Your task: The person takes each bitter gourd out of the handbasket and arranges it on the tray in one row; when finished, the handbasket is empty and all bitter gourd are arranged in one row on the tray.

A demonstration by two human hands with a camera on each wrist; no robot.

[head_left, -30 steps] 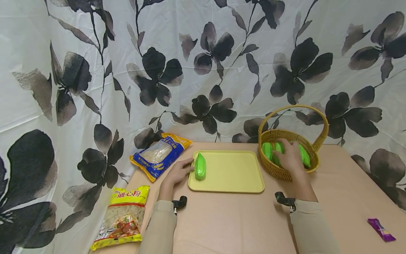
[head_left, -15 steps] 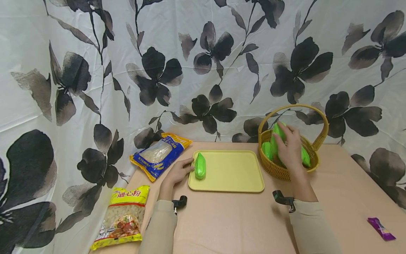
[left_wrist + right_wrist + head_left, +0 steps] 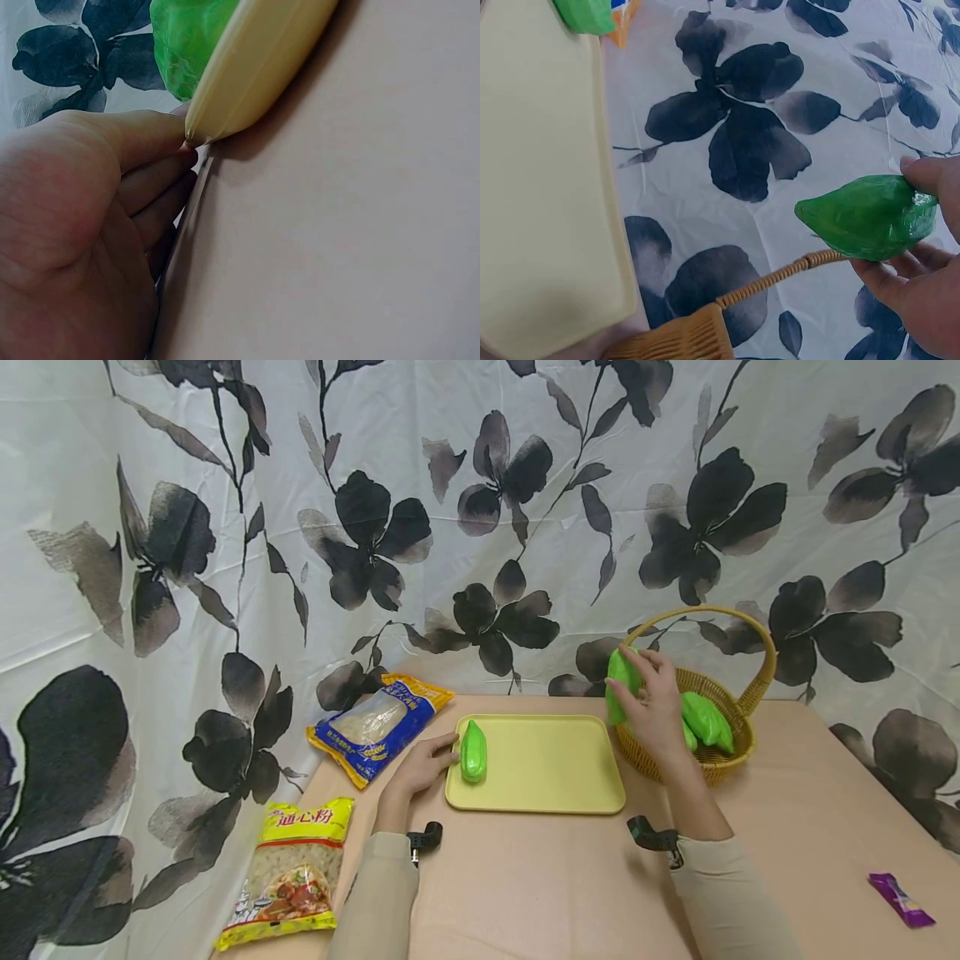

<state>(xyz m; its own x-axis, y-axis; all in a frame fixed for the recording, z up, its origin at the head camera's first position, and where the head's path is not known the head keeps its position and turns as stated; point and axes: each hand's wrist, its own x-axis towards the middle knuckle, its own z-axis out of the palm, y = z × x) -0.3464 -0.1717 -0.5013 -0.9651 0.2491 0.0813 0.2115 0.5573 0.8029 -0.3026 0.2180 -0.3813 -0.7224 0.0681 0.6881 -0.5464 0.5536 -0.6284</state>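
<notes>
From the head view, the right hand [image 3: 656, 706] is up and out of the wicker basket [image 3: 738, 745] now, where a second ago it lay down among the green pieces; its grip is closed around one glossy green vegetable [image 3: 621, 681], held above the basket's left rim, just beside the yellow tray [image 3: 555, 768]. Two more green pieces [image 3: 705, 720] lie in the woven bowl. The left hand [image 3: 420, 768] hasn't budged: fingers relaxed, touching the tray's left edge next to a green vegetable on the tray [image 3: 473, 752]. Two crinkly food bags lie toward the table's left edge.

Left wrist view: straight fingers [image 3: 146, 176] rest against the tray's smooth rounded rim [image 3: 255, 64], shiny green just behind.

Right wrist view: fingertips [image 3: 930, 176] pinch the plastic-wrapped, pointed vegetable [image 3: 870, 217] over the braided handle [image 3: 780, 276].
</notes>
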